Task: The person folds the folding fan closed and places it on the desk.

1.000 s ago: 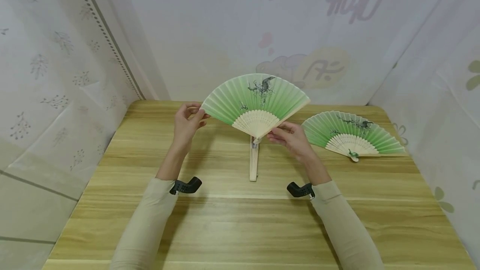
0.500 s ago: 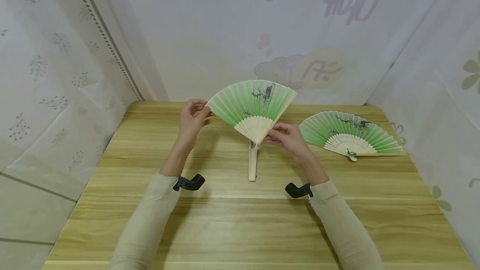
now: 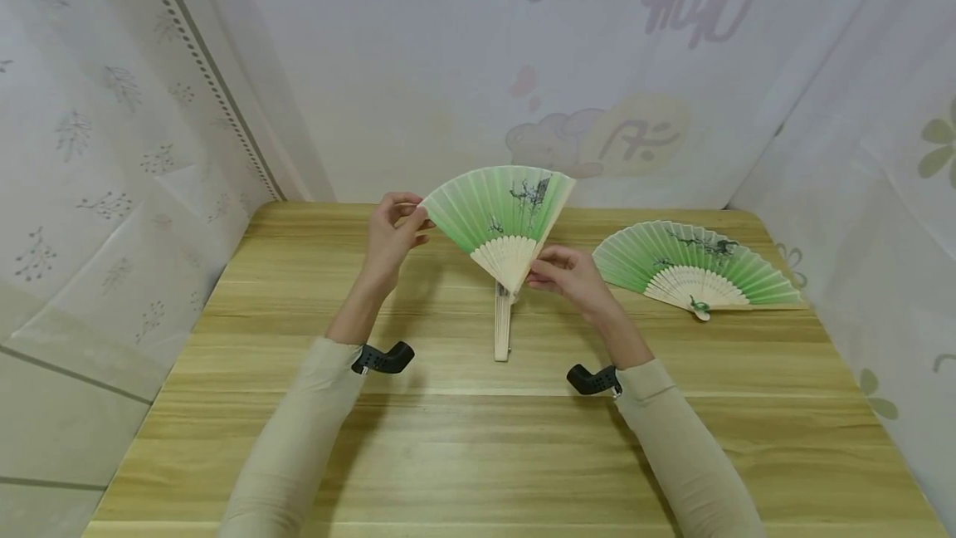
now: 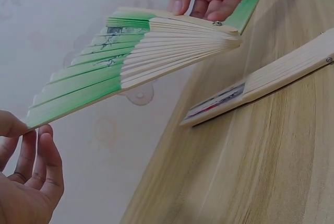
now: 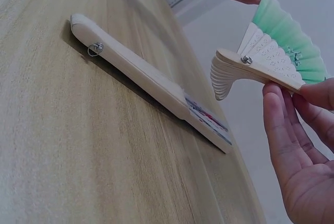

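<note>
On my head feed I see a green folding fan [image 3: 496,214] held up above the wooden table [image 3: 478,455], toward twelve o'clock, partly spread and upright. Its pleated leaf pales to white along the rim, with a dark print [image 3: 529,193] of branches toward one o'clock; pale pierced ribs [image 3: 504,260] gather at a metal rivet [image 5: 246,59]. My left wrist feed shows pleats stacked tight beside the right hand [image 3: 571,276], whose thumb and fingers pinch the edge at four o'clock. The left hand [image 3: 388,239] pinches the corner at nine. A closed fan [image 3: 503,330] lies at six; another spread green fan [image 3: 698,251] lies at three.
</note>
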`<action>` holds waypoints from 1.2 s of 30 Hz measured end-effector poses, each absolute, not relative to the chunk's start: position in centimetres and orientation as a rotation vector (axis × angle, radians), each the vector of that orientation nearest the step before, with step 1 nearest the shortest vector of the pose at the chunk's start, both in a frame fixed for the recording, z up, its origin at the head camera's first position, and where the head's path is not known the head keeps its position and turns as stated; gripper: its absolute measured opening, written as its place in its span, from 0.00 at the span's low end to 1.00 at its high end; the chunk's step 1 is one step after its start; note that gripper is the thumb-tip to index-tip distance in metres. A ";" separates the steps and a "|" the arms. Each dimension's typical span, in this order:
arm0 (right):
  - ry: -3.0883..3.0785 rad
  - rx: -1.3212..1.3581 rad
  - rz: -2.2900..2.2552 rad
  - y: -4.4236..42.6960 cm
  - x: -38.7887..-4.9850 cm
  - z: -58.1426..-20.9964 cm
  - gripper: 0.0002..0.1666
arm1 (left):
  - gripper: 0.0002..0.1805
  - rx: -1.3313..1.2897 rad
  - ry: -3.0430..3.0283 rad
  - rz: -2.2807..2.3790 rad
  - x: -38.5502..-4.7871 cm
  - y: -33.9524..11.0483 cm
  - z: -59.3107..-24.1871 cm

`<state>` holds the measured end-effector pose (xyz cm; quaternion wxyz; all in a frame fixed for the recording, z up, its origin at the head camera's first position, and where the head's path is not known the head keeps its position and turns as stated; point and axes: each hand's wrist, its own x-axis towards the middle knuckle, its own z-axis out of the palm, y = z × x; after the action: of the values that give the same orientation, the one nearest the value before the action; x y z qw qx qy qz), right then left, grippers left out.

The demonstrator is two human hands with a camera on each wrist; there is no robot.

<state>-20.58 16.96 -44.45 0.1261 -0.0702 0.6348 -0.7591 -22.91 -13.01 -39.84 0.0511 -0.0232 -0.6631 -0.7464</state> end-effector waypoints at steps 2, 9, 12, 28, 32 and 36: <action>1.850 -0.219 -2.204 16.9 -20.6 -44.5 0.09 | 0.15 -0.073 -2.040 -2.258 -23.0 -13.0 -39.7; 1.854 -0.280 -2.156 16.8 -20.6 -44.6 0.08 | 0.12 -0.088 -2.084 -2.238 -23.4 -12.6 -39.4; 1.873 -0.287 -2.125 16.8 -20.7 -44.6 0.09 | 0.12 -0.107 -2.094 -2.239 -23.6 -12.5 -39.2; 1.913 -0.340 -2.068 16.2 -20.5 -44.6 0.07 | 0.11 -0.115 -2.154 -2.204 -24.9 -11.6 -39.0; 1.928 -0.348 -2.039 15.9 -20.5 -44.6 0.08 | 0.12 -0.112 -2.162 -2.214 -25.1 -11.2 -39.0; 1.920 -0.349 -2.024 15.7 -20.5 -44.6 0.08 | 0.13 -0.126 -2.168 -2.214 -25.3 -10.9 -38.9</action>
<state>-20.52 15.74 -44.61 0.1640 -0.1223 0.6736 -0.7102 -25.27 -10.91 -38.92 0.0201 -0.0408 -0.6990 -0.7137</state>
